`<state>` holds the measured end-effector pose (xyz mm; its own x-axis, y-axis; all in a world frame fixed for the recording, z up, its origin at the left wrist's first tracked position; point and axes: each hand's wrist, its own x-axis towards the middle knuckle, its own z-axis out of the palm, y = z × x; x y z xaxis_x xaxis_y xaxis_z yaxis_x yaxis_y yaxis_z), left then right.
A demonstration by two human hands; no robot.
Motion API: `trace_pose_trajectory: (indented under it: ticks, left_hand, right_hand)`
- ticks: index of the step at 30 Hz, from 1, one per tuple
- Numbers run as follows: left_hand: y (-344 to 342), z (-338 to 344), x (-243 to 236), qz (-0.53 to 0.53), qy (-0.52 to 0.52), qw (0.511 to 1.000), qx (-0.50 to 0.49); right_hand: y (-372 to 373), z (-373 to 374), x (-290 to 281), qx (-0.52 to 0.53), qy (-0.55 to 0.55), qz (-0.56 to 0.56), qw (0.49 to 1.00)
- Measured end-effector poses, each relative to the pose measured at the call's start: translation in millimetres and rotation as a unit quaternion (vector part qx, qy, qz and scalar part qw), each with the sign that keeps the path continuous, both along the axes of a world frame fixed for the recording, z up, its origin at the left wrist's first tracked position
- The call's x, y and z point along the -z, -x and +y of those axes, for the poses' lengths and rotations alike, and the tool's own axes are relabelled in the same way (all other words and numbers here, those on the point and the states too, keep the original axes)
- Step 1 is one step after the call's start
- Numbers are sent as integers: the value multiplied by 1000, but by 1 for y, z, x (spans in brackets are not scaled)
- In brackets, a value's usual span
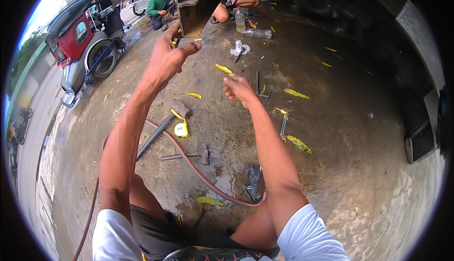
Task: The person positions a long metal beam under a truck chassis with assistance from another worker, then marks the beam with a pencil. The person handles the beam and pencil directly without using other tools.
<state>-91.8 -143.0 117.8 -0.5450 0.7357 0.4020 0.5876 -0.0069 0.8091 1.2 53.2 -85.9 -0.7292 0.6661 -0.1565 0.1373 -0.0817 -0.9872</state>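
Note:
My left hand [168, 57] is raised below a rusty metal panel [194, 15], thumb and fingers apart; whether a fingertip touches the panel I cannot tell. My right hand [239, 91] has its fingers curled just below a yellow leaf [223, 69]; what they hold, if anything, is hidden. Beneath my arms lie a sledgehammer [180, 108], a yellow tape measure [181, 129], a small hammer [204, 155] and a red-and-green hose [172, 141]. Dark metal rods [257, 83] lie beyond my right hand.
A co-worker in green [156, 8] crouches at upper left; another person's bare leg [221, 13] shows behind the panel. A red sidecar vehicle [71, 41] stands left. Two plastic bottles [257, 33] and white crumpled plastic [240, 48] are ahead. Dark metal bodywork [418, 143] borders the right.

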Motion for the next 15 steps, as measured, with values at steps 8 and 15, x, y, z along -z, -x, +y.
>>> trace_pose_trajectory:
  ticks: [8, 15]
  left_hand:
    - [-5, 7, 10, -5, -39, 999, -6]
    - [16, 19, 26, 78, -76, 994, 9]
  right_hand:
    - [-5, 9, -4, 6, -9, 11, 1000]
    - [-13, 16, -19, 20, -42, -25, 999]
